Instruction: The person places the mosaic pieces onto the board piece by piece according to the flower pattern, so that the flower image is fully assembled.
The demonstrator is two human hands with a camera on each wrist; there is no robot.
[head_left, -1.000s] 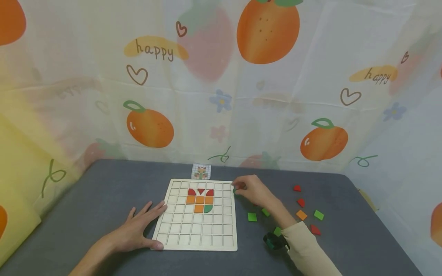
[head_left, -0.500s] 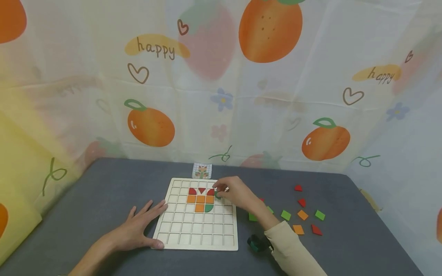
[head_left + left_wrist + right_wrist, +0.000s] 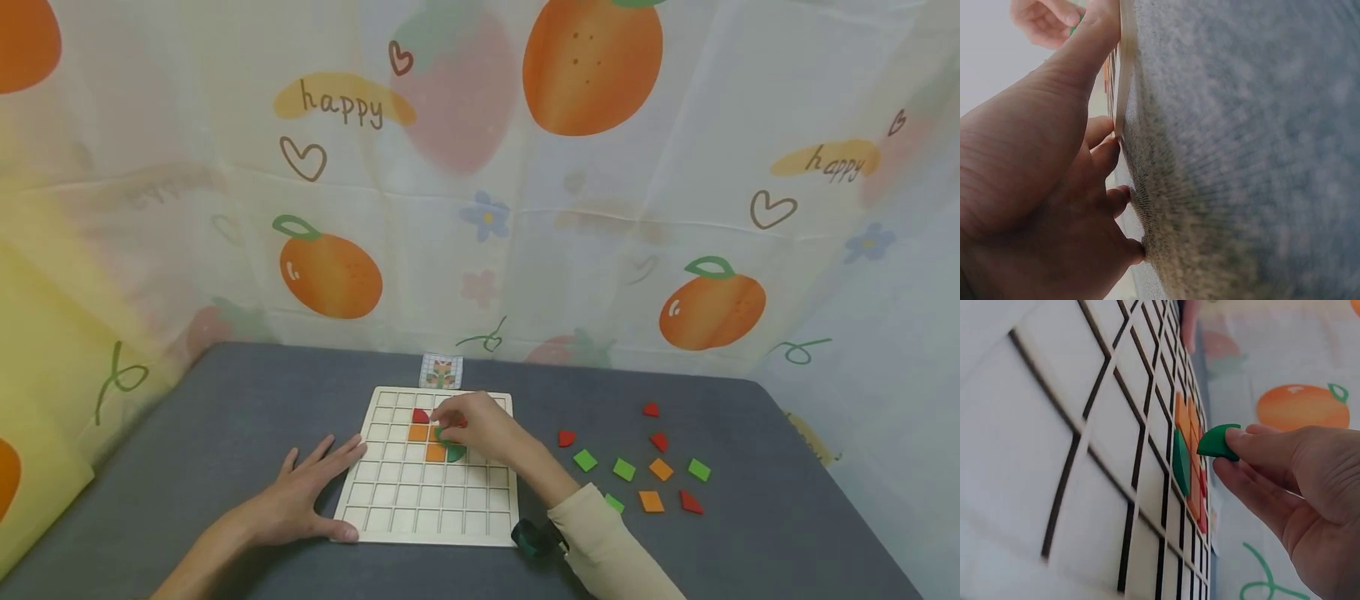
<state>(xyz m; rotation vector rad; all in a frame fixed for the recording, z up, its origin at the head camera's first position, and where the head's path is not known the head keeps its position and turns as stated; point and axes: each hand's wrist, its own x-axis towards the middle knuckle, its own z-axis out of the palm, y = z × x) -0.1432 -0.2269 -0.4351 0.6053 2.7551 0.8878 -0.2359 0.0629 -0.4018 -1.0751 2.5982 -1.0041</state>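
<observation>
A fruit-print curtain (image 3: 570,292) reads "happy" in two clear spots, behind one grey table (image 3: 187,433). On it, one pale grid board (image 3: 420,540)! The left hand (image 3: 294,498), fingers spread wide, has thumb and forefinger at the board's left edge; the right hand (image 3: 487,429) hovers over the grid, grip narrow. One small pattern card (image 3: 441,372) lies just beyond the far edge. Out right, loose in view: four red tiles (image 3: 691,502), four green tiles (image 3: 624,469), two orange tiles (image 3: 652,502). And pinched in those right fingertips, just off the board, one green quarter-round tile (image 3: 1216,441)!
</observation>
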